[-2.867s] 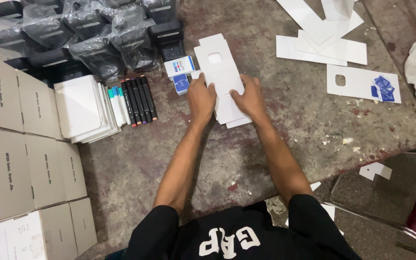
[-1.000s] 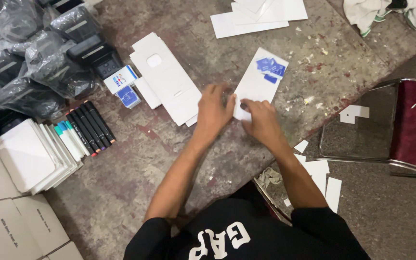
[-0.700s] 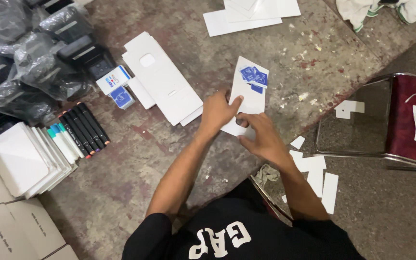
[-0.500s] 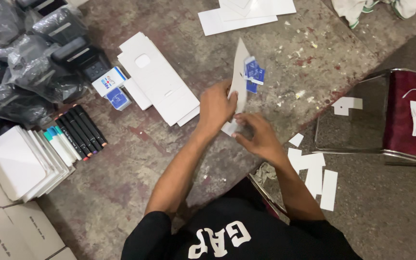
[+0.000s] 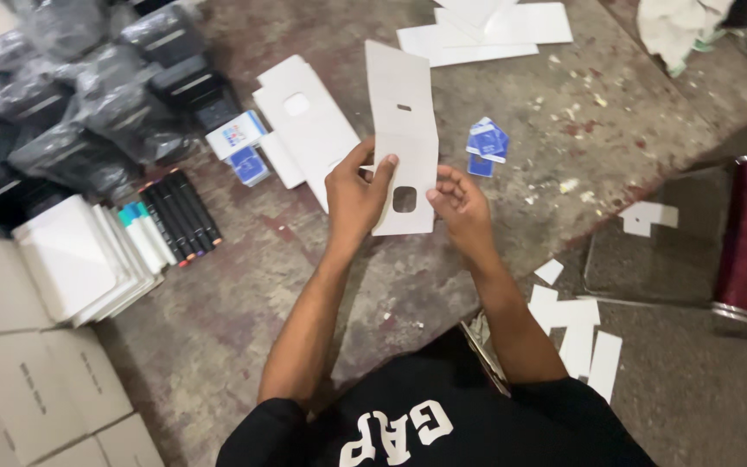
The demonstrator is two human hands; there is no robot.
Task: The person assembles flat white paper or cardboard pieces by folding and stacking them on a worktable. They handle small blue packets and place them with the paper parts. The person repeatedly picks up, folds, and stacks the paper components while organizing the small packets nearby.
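your left hand (image 5: 354, 192) pinches the left edge of the card (image 5: 403, 143), thumb on its face, fingers closed behind; your right hand (image 5: 461, 206) closes loosely at the lower right corner, fingertips touching the edge near the cut-out window; the card stands upright above the floor (image 5: 244, 285), plain side toward you, held between both hands in front of your chest;

change: half a second ago the card was edge-on and mid-turn; now it faces you flat and unfolded, so the turn looks complete and the blank is presented for handling; a second ago it lay on the floor with blue pieces on it; those blue pieces (image 5: 486, 141) now lie on the floor just right of the card, apart from it;

around: a stack of white blanks (image 5: 309, 121) lies left of the card; small blue-and-white boxes (image 5: 239, 147) beside that; a row of markers (image 5: 170, 220) further left; black wrapped bundles (image 5: 79, 104) beyond; white boxes (image 5: 28, 363) at lower left; white offcuts (image 5: 577, 333) by your right forearm.
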